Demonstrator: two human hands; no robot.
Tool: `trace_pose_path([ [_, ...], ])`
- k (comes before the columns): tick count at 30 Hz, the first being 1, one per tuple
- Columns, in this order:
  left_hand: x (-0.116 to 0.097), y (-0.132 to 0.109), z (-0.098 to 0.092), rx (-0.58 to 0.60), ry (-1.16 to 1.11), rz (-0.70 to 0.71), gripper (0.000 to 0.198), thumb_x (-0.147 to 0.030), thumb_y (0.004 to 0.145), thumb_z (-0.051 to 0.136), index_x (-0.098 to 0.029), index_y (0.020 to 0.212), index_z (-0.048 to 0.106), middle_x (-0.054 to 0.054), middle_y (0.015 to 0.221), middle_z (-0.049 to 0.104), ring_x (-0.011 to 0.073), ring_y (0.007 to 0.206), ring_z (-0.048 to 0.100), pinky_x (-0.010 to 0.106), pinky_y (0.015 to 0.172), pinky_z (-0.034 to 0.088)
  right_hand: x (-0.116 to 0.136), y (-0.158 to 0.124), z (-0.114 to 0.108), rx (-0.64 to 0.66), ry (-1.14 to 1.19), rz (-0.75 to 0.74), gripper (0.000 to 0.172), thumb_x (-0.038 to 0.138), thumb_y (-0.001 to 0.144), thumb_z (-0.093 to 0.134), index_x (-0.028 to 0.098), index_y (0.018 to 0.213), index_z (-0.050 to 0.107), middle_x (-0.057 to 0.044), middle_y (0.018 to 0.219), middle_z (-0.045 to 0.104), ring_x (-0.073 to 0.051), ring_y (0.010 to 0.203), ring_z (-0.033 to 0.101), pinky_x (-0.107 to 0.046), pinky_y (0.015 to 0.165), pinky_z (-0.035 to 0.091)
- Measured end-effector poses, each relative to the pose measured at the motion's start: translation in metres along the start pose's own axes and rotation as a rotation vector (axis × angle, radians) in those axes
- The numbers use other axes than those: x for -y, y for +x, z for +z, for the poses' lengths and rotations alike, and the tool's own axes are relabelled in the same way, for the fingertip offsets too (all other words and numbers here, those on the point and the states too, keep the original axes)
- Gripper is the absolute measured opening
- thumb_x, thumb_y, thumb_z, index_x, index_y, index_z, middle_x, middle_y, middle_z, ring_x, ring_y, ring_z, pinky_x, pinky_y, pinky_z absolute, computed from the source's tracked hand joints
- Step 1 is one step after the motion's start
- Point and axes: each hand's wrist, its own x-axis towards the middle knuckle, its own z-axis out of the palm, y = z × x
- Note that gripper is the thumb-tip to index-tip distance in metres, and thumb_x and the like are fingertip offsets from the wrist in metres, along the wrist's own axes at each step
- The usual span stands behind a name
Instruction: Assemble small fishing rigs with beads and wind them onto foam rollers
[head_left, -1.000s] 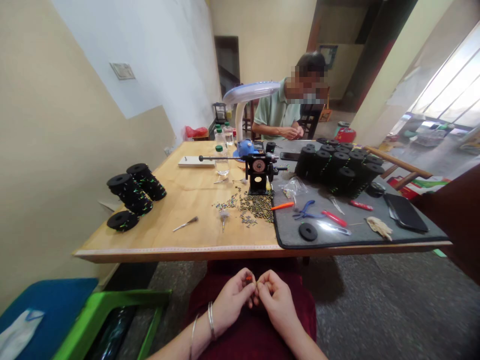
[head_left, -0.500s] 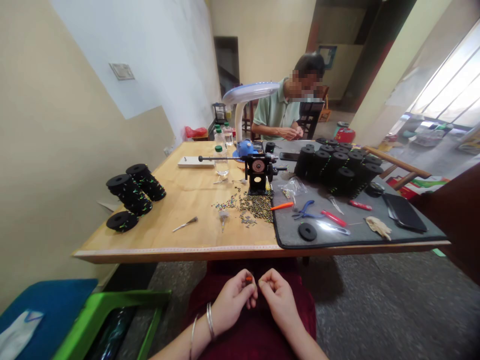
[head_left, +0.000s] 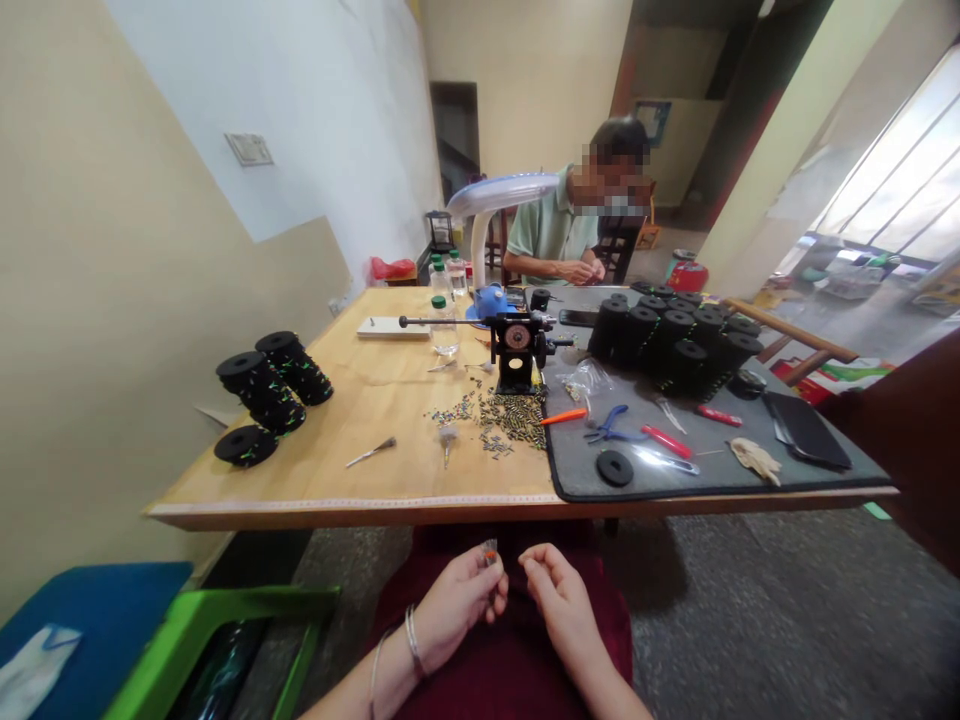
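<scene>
Low in the frame's centre, the left hand (head_left: 454, 600) pinches one small orange-tipped piece (head_left: 490, 548), its long axis upright; the right hand (head_left: 559, 598), just beside, pinches its fingertips together, contents too small to tell.

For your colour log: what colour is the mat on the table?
Grey mat, head view.

Left hand (head_left: 457, 600) pinches small orange-tipped piece (head_left: 490, 548), maybe bead; right hand (head_left: 559, 600) just beside.
</scene>
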Motion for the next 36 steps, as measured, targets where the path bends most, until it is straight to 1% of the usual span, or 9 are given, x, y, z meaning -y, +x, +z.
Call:
trace_pose_path([
  [3, 0.001, 0.0, -0.003, -0.007, -0.067, -0.034, 0.036, -0.04, 0.065, 0.074, -0.016, 0.073, 0.048, -0.002, 0.062, 0.056, 0.0066, 0.048, 0.049, 0.019, 0.044, 0.03, -0.001, -0.002, -0.001, 0.039, 0.019, 0.034, 0.018, 0.035, 0.079, 0.052, 0.018, 0.08, 0.055, 0.007, 0.053, 0.04, -0.009, 0.045, 0.032, -0.021, 0.043, 0.027],
  [5, 0.001, 0.001, -0.005, -0.021, -0.103, -0.058, 0.037, -0.038, 0.064, 0.075, -0.016, 0.073, 0.048, -0.002, 0.062, 0.057, 0.0068, 0.049, 0.05, 0.019, 0.045, 0.029, -0.001, -0.002, -0.001, 0.032, -0.039, 0.007, 0.014, 0.031, 0.078, 0.052, 0.017, 0.081, 0.055, 0.006, 0.054, 0.043, -0.01, 0.047, 0.035, -0.021, 0.046, 0.029],
  [8, -0.001, 0.001, -0.008, -0.034, -0.167, -0.115, 0.037, -0.036, 0.063, 0.077, -0.015, 0.075, 0.049, -0.003, 0.062, 0.057, 0.0063, 0.05, 0.051, 0.018, 0.046, 0.029, -0.002, -0.002, -0.002, 0.02, -0.17, -0.066, 0.01, 0.026, 0.077, 0.054, 0.017, 0.074, 0.056, 0.002, 0.062, 0.051, -0.013, 0.056, 0.044, -0.023, 0.054, 0.036],
  [10, -0.002, 0.0, -0.009, -0.037, -0.203, -0.149, 0.038, -0.034, 0.061, 0.079, -0.015, 0.075, 0.049, -0.003, 0.062, 0.058, 0.0057, 0.05, 0.051, 0.017, 0.046, 0.029, -0.003, -0.001, -0.002, 0.021, -0.231, -0.092, 0.012, 0.026, 0.077, 0.054, 0.017, 0.069, 0.055, 0.001, 0.063, 0.053, -0.014, 0.059, 0.046, -0.024, 0.057, 0.037],
  [12, -0.004, -0.001, -0.008, -0.038, -0.218, -0.157, 0.038, -0.033, 0.06, 0.079, -0.015, 0.075, 0.049, -0.003, 0.062, 0.058, 0.0055, 0.05, 0.052, 0.017, 0.047, 0.029, -0.004, -0.001, -0.002, 0.016, -0.256, -0.092, 0.016, 0.028, 0.077, 0.054, 0.017, 0.066, 0.053, 0.002, 0.061, 0.05, -0.013, 0.058, 0.045, -0.023, 0.056, 0.037],
  [18, -0.004, -0.003, -0.006, -0.037, -0.199, -0.112, 0.037, -0.035, 0.063, 0.078, -0.016, 0.074, 0.048, -0.003, 0.061, 0.058, 0.0061, 0.049, 0.052, 0.018, 0.047, 0.028, 0.0, -0.002, -0.001, -0.03, -0.213, -0.094, 0.024, 0.037, 0.078, 0.057, 0.017, 0.064, 0.053, 0.004, 0.056, 0.046, -0.012, 0.053, 0.041, -0.022, 0.051, 0.034],
  [22, -0.003, -0.003, -0.007, -0.039, -0.209, -0.107, 0.038, -0.035, 0.062, 0.078, -0.016, 0.075, 0.048, -0.003, 0.062, 0.059, 0.006, 0.049, 0.051, 0.018, 0.047, 0.027, 0.005, -0.002, 0.001, -0.048, -0.17, -0.075, 0.027, 0.042, 0.075, 0.06, 0.017, 0.064, 0.055, 0.004, 0.054, 0.045, -0.011, 0.05, 0.037, -0.022, 0.048, 0.031],
  [28, -0.003, -0.003, -0.008, -0.034, -0.208, -0.107, 0.037, -0.035, 0.063, 0.078, -0.016, 0.074, 0.048, -0.003, 0.061, 0.058, 0.0058, 0.049, 0.051, 0.018, 0.048, 0.028, 0.009, -0.003, 0.002, -0.015, -0.154, -0.018, 0.025, 0.04, 0.073, 0.061, 0.016, 0.065, 0.058, 0.006, 0.05, 0.039, -0.009, 0.047, 0.03, -0.022, 0.046, 0.025],
  [36, -0.002, -0.003, -0.008, -0.034, -0.221, -0.126, 0.035, -0.033, 0.065, 0.077, -0.015, 0.074, 0.049, -0.003, 0.062, 0.057, 0.0052, 0.049, 0.05, 0.017, 0.047, 0.029, 0.009, -0.005, 0.004, 0.017, -0.133, 0.006, 0.025, 0.039, 0.072, 0.062, 0.016, 0.064, 0.057, 0.007, 0.05, 0.038, -0.009, 0.047, 0.028, -0.022, 0.046, 0.024],
])
